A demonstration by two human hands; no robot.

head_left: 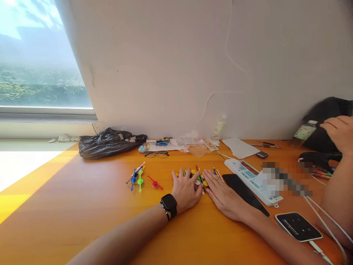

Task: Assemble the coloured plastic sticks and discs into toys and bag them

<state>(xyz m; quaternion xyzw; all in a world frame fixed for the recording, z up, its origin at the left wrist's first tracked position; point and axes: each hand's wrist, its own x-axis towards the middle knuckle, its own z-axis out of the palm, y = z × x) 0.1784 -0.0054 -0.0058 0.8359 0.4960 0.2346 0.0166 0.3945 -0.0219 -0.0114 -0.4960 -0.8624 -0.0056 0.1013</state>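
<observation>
Left hand (186, 191), smartwatch (169, 204) at wrist, lies palm down with fingers spread over a pile of multicoloured arrow spinners (198, 182); right hand (224, 197), fingers extended and close together, covers the pile's right side. Left of the hands on the wooden table (68, 206): red arrow spinner (156, 184) alone, then a cluster including blue (134, 180) and green (140, 182) ones. Behind: eyeglasses (156, 153), black plastic bag (107, 145). Power strip (249, 179) at right.

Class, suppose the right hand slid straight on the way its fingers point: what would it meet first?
Probably the spinners bunched between the right hand and the left hand; it may already touch them, since depth is unclear here.
</observation>
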